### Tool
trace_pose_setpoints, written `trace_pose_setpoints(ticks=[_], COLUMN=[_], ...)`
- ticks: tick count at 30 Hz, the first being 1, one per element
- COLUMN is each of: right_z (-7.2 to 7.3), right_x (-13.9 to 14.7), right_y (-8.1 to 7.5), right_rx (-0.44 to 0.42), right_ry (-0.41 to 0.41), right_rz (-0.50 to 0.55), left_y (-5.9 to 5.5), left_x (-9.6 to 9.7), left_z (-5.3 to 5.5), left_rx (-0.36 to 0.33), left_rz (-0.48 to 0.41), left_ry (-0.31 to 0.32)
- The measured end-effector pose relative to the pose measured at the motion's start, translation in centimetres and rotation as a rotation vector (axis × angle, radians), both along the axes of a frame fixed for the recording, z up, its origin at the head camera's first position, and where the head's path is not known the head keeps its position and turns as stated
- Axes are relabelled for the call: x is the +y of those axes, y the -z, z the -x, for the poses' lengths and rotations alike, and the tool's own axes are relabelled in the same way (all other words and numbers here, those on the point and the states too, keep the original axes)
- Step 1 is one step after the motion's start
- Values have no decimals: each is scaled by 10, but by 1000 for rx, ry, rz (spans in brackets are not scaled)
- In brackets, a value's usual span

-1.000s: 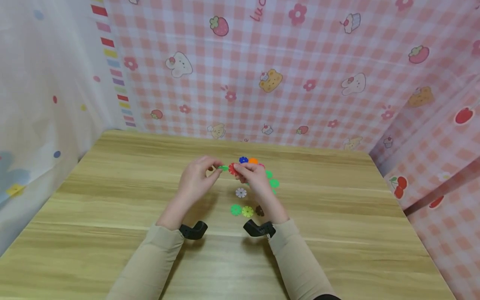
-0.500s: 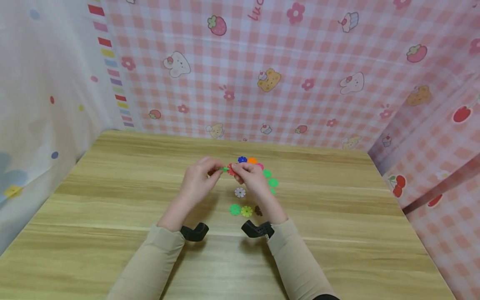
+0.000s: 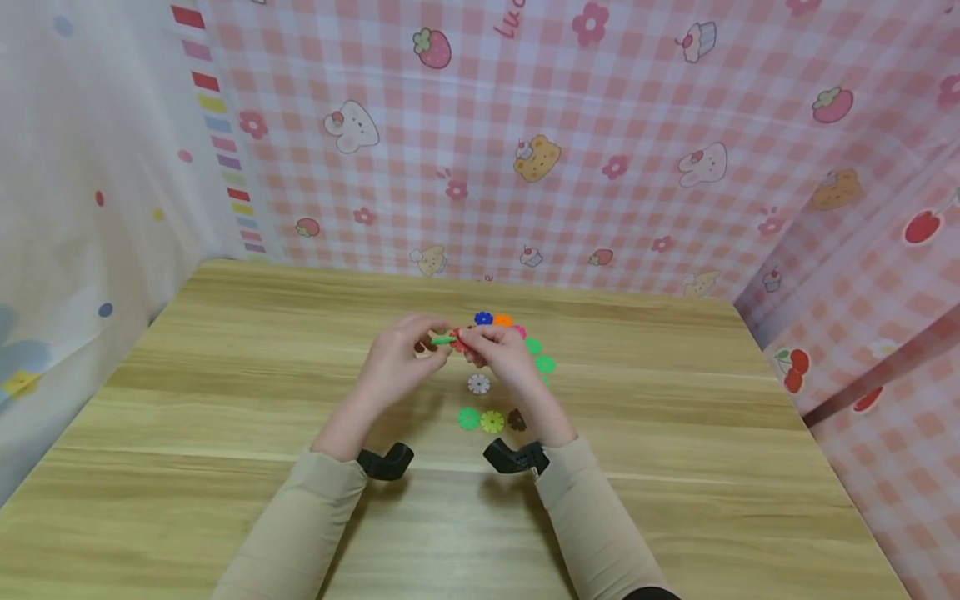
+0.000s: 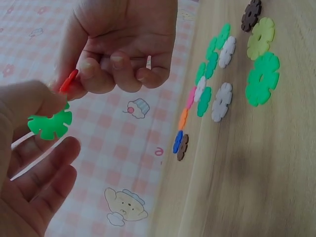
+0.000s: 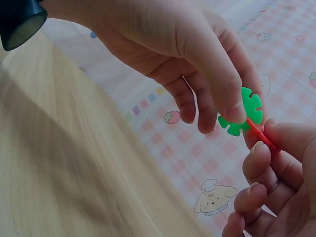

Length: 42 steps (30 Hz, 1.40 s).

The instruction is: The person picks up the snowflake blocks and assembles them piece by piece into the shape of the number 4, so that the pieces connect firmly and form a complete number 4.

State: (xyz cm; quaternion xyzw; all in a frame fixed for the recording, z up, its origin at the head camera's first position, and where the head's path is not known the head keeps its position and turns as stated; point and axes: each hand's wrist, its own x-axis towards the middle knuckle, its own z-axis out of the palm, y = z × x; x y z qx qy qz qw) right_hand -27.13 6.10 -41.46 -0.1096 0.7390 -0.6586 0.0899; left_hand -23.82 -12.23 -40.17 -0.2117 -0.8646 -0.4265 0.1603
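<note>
Between the left hand's (image 3: 397, 358) thumb and a finger is a bright green notched plastic disc (image 5: 252, 102), a flower-shaped interlocking piece. The right hand (image 3: 508, 360) pinches a red notched disc (image 5: 264, 138) by its edge. Red and green meet at their rims, set crosswise to each other, in the right wrist view; how deep the slots fit cannot be told. Both hands are raised above the table's far half, close together. In the left wrist view, the left thumb covers part of the green disc (image 4: 51, 124), and the red disc (image 4: 68, 82) shows edge-on.
Loose discs lie on the wooden table (image 3: 300, 500): blue (image 3: 483, 318), orange (image 3: 502, 321), white (image 3: 478, 384), green (image 3: 468, 418), yellow (image 3: 492, 422), brown (image 3: 517, 419) and several others, some behind the right hand. A checked cloth (image 3: 570, 100) hangs behind the table.
Both hands stay nearly in place, still pinching their discs. The green disc has turned to show as a thin strip at the red disc's edge, and the left thumb has shifted slightly.
</note>
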Motion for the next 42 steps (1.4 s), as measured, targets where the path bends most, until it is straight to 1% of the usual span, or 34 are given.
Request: trace_pose_setpoints(ticks=[4, 7, 12, 15, 19, 20, 22, 24, 26, 28, 30, 32, 35, 39, 42], right_z=[-1, -2, -3, -3, -1, 0, 3, 6, 8, 11, 12, 14, 16, 18, 19], right_x=[-1, -4, -8, -7, -1, 2, 8, 16, 22, 27, 31, 34, 37, 39, 39], right_y=[0, 0, 0, 0, 2, 2, 4, 6, 8, 10, 13, 16, 21, 25, 27], right_rx=[-8, 2, 31, 24, 18, 32, 89, 144, 186, 184, 172, 157, 151, 138, 122], right_ry=[3, -8, -45, -40, -25, -30, -53, -95, -157, -217, -266, -290, -311, -320, -308], right_rz=[-10, -5, 6, 2, -11, -32, -119, -252, -401, -513, -592, -643, -689, -717, -720], left_y=[1, 1, 1, 1, 0, 0, -2, -2, -3, -4, -4, -5, -5, -7, -7], left_x=[-2, -1, 0, 0, -2, -3, -5, -6, -8, -9, -10, -11, -12, -12, -12], left_z=[0, 0, -1, -1, -1, -1, -1, -1, 0, 0, 0, 0, 1, 0, 0], left_rx=[-57, -78, -77, -73, -87, -92, -95, -92, -93, -93, -91, -91, -92, -104, -113], left_rz=[15, 30, 42, 38, 37, 35, 36, 41, 37, 34, 29, 21, 10, -8, -12], left_ry=[19, 22, 17, 18, -3, -8, -18, -26, -29, -36, -39, -40, -42, -46, -48])
